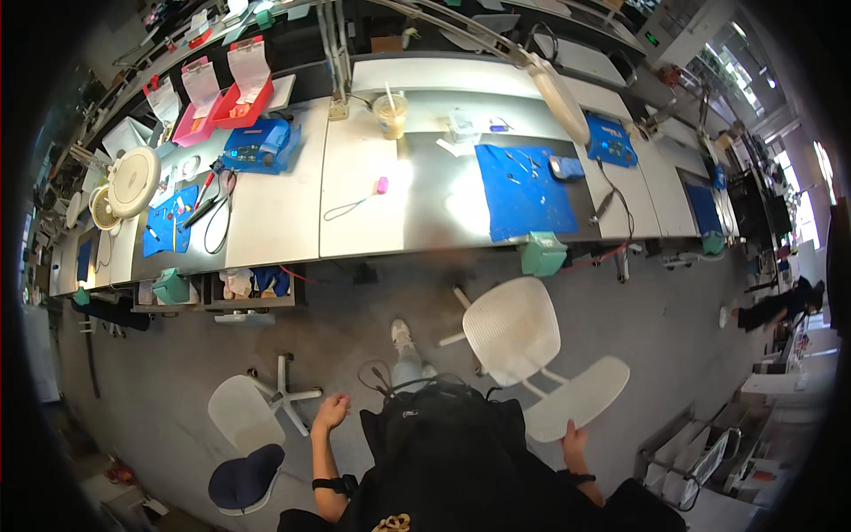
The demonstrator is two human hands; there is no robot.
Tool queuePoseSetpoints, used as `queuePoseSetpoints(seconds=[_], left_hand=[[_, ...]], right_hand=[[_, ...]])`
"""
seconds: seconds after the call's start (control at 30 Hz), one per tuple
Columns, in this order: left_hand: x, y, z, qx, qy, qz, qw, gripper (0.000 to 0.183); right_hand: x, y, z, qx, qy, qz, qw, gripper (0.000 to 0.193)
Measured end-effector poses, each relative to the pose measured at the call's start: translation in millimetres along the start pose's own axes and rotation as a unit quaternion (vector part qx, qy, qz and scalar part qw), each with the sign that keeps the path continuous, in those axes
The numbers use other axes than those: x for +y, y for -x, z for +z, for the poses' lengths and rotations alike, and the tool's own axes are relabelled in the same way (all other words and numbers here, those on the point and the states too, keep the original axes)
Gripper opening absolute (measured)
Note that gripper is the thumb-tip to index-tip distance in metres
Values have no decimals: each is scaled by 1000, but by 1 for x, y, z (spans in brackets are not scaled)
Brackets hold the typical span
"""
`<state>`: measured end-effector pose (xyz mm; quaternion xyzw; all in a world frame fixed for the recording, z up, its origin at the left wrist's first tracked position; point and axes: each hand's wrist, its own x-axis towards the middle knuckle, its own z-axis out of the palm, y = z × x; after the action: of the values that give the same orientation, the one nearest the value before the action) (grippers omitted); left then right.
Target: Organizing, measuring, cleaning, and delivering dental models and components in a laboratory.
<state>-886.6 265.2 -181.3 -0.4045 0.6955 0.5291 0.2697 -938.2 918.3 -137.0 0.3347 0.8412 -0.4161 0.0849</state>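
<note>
My left hand hangs at my left side with its fingers curled in and nothing showing in them. It is nearest to the white swivel chair on the left, apart from it. On my right, my right hand is at the near edge of another white chair's backrest, its fingers closed on that edge. This chair's seat faces the workbench. A dark band is around each forearm.
Blue mats with small tools lie on the bench, beside a drink cup and a desk lamp. Red boxes stand at the left. A dark cushion is on the left chair. Another person is far right.
</note>
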Motion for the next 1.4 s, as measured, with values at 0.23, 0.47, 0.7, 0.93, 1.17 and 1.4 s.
queuePoseSetpoints(seconds=[0.23,0.47,0.7,0.93,1.17,1.4], left_hand=[[76,-83,-50,109,-93,149,978,33],[110,-146,-62,23,-134,132,982,33],[84,-187,-31,-25,-55,16,998,41],[129,-222,78,-133,74,-132,980,96],[108,-330,231,-7,-69,-169,983,126],[115,-384,301,209,-78,-80,971,126]], right_hand=[[12,73,-18,-55,22,166,984,45],[-48,108,-3,-96,174,292,936,47],[29,60,-59,-233,236,415,848,50],[-78,-135,-57,-239,275,369,855,49],[-131,-395,136,-392,307,106,861,40],[-5,-648,168,-351,523,-299,716,48]])
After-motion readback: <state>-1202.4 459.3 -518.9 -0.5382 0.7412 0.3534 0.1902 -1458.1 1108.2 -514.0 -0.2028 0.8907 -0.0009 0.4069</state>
